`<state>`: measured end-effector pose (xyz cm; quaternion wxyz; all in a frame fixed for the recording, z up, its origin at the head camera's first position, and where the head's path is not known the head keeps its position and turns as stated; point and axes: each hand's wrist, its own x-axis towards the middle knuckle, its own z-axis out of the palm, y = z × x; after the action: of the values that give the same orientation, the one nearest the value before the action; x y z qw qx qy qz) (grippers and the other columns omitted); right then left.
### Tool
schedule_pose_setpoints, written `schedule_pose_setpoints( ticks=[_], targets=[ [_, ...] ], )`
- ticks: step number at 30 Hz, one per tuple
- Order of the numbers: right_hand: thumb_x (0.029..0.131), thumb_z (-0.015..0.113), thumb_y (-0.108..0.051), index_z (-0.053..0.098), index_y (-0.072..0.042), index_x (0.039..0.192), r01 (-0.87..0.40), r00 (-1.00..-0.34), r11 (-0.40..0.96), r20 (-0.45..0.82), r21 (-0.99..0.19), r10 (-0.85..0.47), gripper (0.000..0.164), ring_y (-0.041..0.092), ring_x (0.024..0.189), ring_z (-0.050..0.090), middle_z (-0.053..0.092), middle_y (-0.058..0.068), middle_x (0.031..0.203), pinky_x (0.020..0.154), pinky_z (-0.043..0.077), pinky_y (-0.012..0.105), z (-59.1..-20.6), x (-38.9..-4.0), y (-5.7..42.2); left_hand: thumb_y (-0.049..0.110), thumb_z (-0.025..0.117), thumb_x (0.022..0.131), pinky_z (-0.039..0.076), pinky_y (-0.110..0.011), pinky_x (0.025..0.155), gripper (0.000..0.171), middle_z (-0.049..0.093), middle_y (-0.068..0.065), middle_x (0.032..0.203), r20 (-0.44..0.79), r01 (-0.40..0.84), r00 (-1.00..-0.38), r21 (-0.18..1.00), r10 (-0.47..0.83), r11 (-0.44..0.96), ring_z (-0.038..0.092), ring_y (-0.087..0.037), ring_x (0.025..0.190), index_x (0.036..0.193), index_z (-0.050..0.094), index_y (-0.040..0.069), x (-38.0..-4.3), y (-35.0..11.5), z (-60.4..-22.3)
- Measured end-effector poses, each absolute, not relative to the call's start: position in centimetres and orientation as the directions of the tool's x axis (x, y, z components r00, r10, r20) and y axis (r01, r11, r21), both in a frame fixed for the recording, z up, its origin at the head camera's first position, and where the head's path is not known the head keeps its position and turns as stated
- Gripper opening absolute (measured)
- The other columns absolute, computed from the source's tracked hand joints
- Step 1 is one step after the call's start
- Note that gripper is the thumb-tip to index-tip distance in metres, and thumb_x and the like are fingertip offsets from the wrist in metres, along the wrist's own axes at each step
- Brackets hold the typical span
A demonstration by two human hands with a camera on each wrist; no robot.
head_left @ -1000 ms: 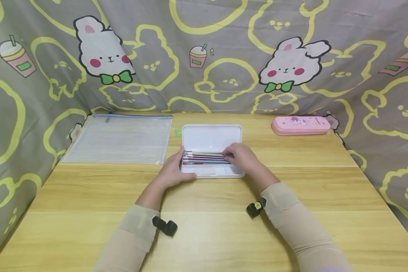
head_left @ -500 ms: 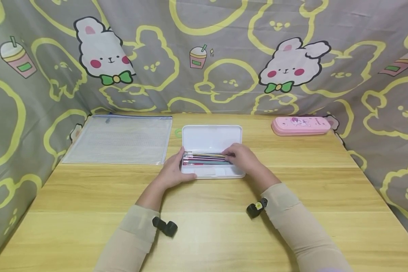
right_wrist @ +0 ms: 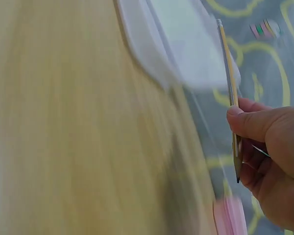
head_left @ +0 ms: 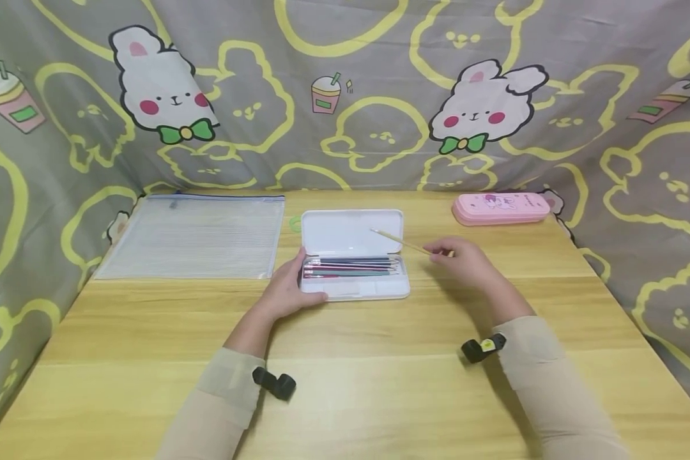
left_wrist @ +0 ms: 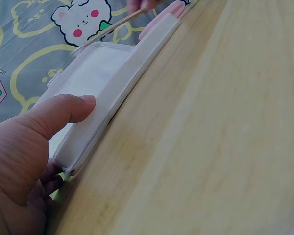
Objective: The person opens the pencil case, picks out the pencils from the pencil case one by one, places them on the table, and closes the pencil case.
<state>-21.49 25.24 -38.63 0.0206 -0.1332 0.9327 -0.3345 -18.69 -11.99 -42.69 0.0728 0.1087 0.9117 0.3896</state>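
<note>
A white pencil case (head_left: 339, 231) lies with its lid up in the middle of the table, several pencils (head_left: 356, 263) lying side by side in its back compartment. My left hand (head_left: 284, 289) grips the case's left end, the thumb (left_wrist: 71, 108) on its front wall and the fingers around the end. To the right of the case, raised off the table, my right hand (head_left: 466, 260) pinches a yellow pencil (head_left: 401, 241) between thumb and fingers. In the right wrist view that pencil (right_wrist: 228, 61) has its eraser end away from the hand and its dark tip by the lower fingers.
A clear mesh zip pouch (head_left: 192, 239) lies flat at the back left. At the back right is a closed pink pencil case (head_left: 501, 209). Something small and green (head_left: 294, 223) shows beside the white case. A patterned curtain (head_left: 379, 147) stands behind the table.
My right hand has lifted the yellow pencil out of the white case and moved right with it. My left hand keeps its grip on the case. The head view has shifted slightly.
</note>
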Motion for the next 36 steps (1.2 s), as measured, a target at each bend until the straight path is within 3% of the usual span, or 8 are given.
schedule_pose_setpoints(
  ticks=[9, 15, 18, 24, 30, 36],
  targets=[
    [0.098, 0.057, -0.015, 0.062, -0.003, 0.129, -0.138, -0.985, 0.828, -0.01, -0.543, -0.17, 0.034, 0.03, 0.098, 0.056, 0.063, 0.021, 0.112, 0.079, 0.045, 0.034, -39.2, -20.0, 33.1, 0.041, 0.084, 0.07, 0.024, -0.052, 0.12, 0.12, 0.027, -0.024, 0.159, -0.04, 0.154, -0.964, 0.719, 0.262, 0.678, 0.028, -0.042, 0.145, 0.157, 0.011, 0.002, -18.7, -12.2, -42.7],
    [0.099, 0.054, -0.013, 0.059, 0.001, 0.13, -0.065, -0.988, 0.856, -0.089, -0.514, -0.129, 0.035, 0.039, 0.107, 0.054, 0.06, 0.027, 0.119, 0.092, 0.044, 0.054, -39.9, -20.7, 35.6, 0.04, 0.084, 0.07, 0.024, -0.052, 0.12, 0.12, 0.026, -0.024, 0.159, -0.041, 0.154, -0.964, 0.721, 0.263, 0.676, 0.028, -0.043, 0.145, 0.157, 0.01, 0.001, -18.7, -12.2, -42.6],
    [0.099, 0.052, -0.012, 0.059, 0.002, 0.13, -0.048, -0.987, 0.863, -0.109, -0.502, -0.118, 0.034, 0.047, 0.117, 0.05, 0.056, 0.032, 0.128, 0.101, 0.038, 0.062, -40.4, -21.1, 36.2, 0.04, 0.084, 0.07, 0.024, -0.052, 0.12, 0.12, 0.026, -0.024, 0.159, -0.043, 0.154, -0.963, 0.719, 0.265, 0.678, 0.028, -0.043, 0.145, 0.157, 0.009, 0.002, -18.7, -12.2, -42.6],
    [0.101, 0.048, -0.011, 0.059, 0.002, 0.13, -0.029, -0.988, 0.874, -0.118, -0.486, -0.098, 0.034, 0.053, 0.128, 0.042, 0.05, 0.033, 0.136, 0.107, 0.033, 0.065, -40.9, -21.7, 36.3, 0.04, 0.083, 0.07, 0.025, -0.052, 0.12, 0.12, 0.027, -0.024, 0.159, -0.043, 0.154, -0.964, 0.715, 0.262, 0.682, 0.029, -0.042, 0.145, 0.157, 0.01, 0.002, -18.7, -12.0, -42.7],
    [0.101, 0.048, -0.013, 0.056, 0.002, 0.133, -0.03, -0.989, 0.879, -0.113, -0.476, -0.095, 0.037, 0.053, 0.127, 0.042, 0.049, 0.035, 0.136, 0.107, 0.032, 0.065, -41.1, -21.7, 36.3, 0.04, 0.083, 0.07, 0.025, -0.052, 0.12, 0.119, 0.028, -0.024, 0.158, -0.037, 0.158, -0.964, 0.715, 0.263, 0.681, 0.03, -0.042, 0.144, 0.157, 0.011, 0.003, -18.7, -12.0, -42.8],
    [0.099, 0.053, -0.017, 0.055, 0.004, 0.134, -0.045, -0.996, 0.82, -0.032, -0.571, -0.077, 0.04, 0.047, 0.115, 0.052, 0.052, 0.033, 0.128, 0.097, 0.043, 0.059, -40.3, -20.7, 34.3, 0.04, 0.083, 0.07, 0.025, -0.053, 0.12, 0.119, 0.027, -0.024, 0.158, -0.032, 0.163, -0.963, 0.722, 0.268, 0.672, 0.029, -0.043, 0.145, 0.157, 0.011, 0.002, -18.7, -12.1, -42.8]
  ],
)
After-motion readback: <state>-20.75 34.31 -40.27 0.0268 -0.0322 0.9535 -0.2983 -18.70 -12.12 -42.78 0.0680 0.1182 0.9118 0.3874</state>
